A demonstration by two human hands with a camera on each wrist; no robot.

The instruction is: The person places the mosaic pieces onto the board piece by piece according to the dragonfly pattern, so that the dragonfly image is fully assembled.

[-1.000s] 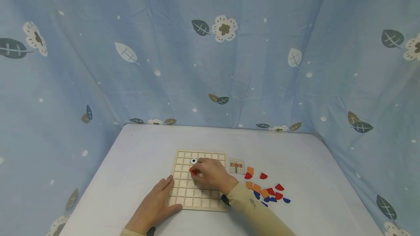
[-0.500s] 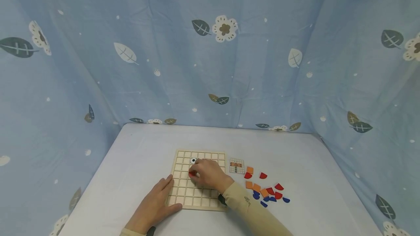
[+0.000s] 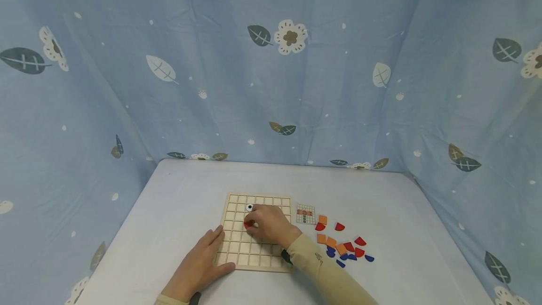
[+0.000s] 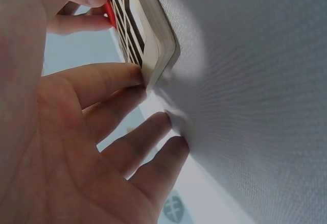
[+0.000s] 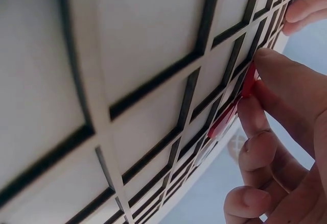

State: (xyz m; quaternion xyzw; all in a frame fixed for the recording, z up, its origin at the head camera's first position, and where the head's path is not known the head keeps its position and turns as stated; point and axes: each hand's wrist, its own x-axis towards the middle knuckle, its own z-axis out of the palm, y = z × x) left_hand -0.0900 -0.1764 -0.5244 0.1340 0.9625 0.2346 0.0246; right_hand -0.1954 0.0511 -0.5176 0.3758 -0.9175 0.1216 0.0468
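My right hand point(image 3: 271, 224) is over the wooden grid board point(image 3: 239, 261), its thumb and forefinger pinching a red piece point(image 5: 249, 81) close against the cells. A second red piece point(image 5: 223, 122) lies on the grid just beyond those fingertips in the right wrist view. My left hand point(image 3: 202, 262) rests at the board's left side, thumb near the front edge. Its fingers point(image 4: 110, 78) are fairly straight in the left wrist view, with the forefinger tip touching the board's corner. A white tile with a black dot point(image 3: 250, 207) sits in an upper cell, beside the right hand.
Right of the board lies a small pattern card point(image 3: 306, 214). Farther right are scattered orange squares point(image 3: 322, 238), red quarter-round pieces point(image 3: 339, 226) and blue rounded pieces point(image 3: 369, 258). The white table point(image 3: 423, 248) ends at a blue patterned curtain point(image 3: 338, 84).
My right hand has shifted slightly down and left with the red piece, which shows less between the fingers. The left hand stays in place.
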